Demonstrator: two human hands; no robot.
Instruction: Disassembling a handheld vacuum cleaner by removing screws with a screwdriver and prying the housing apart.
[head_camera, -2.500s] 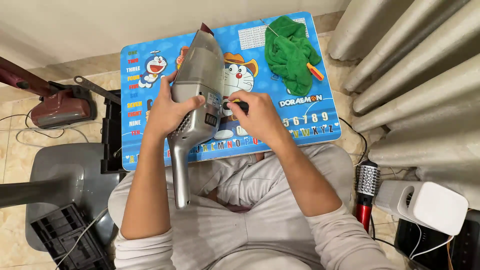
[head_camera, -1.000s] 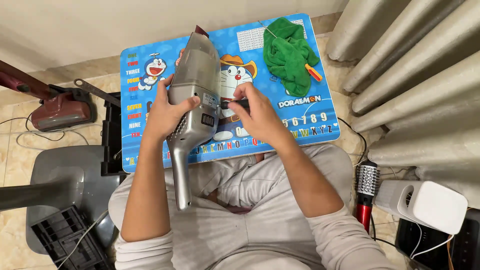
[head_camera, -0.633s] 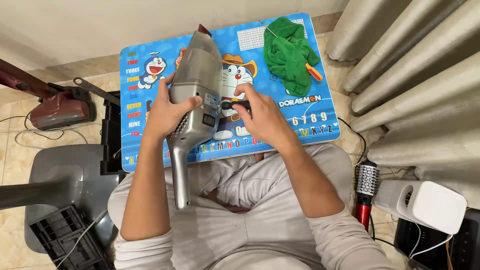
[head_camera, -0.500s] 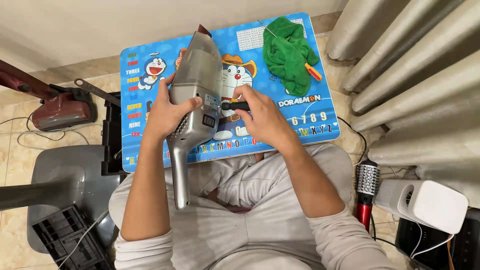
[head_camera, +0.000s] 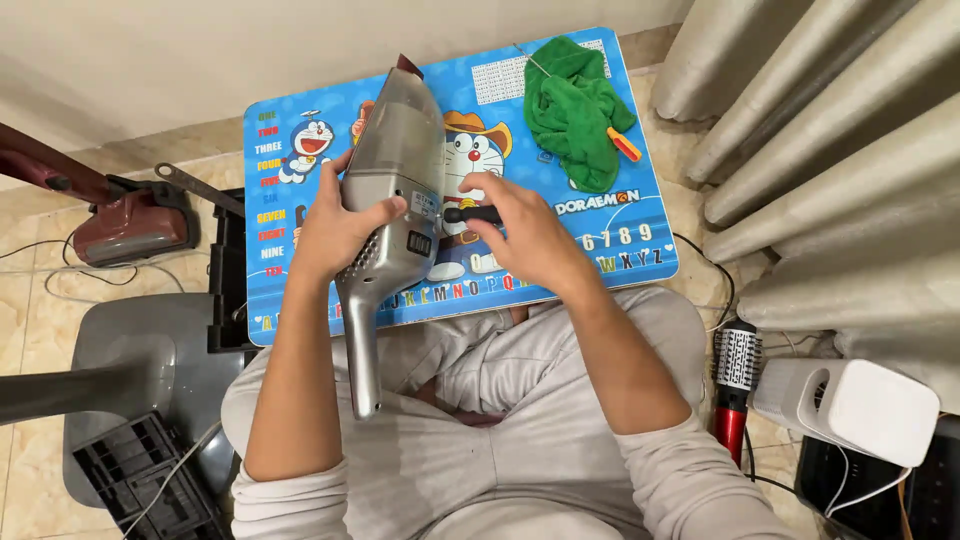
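A grey handheld vacuum cleaner (head_camera: 392, 190) is held upright-tilted over a blue cartoon lap table (head_camera: 610, 235), its handle reaching down over the lap; it is gripped around the body by the left hand (head_camera: 335, 228), fingers closed on it; a black-handled screwdriver (head_camera: 472, 214) is pinched in the right hand (head_camera: 520, 235), its tip set against the vacuum's side; a green cloth (head_camera: 572, 110) is laid on the table's far right corner, over an orange-handled tool (head_camera: 625, 145); a red hairbrush (head_camera: 734, 385) is seen on the floor at right.

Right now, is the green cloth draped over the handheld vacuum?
No, the green cloth lies on the blue table, apart from the handheld vacuum.
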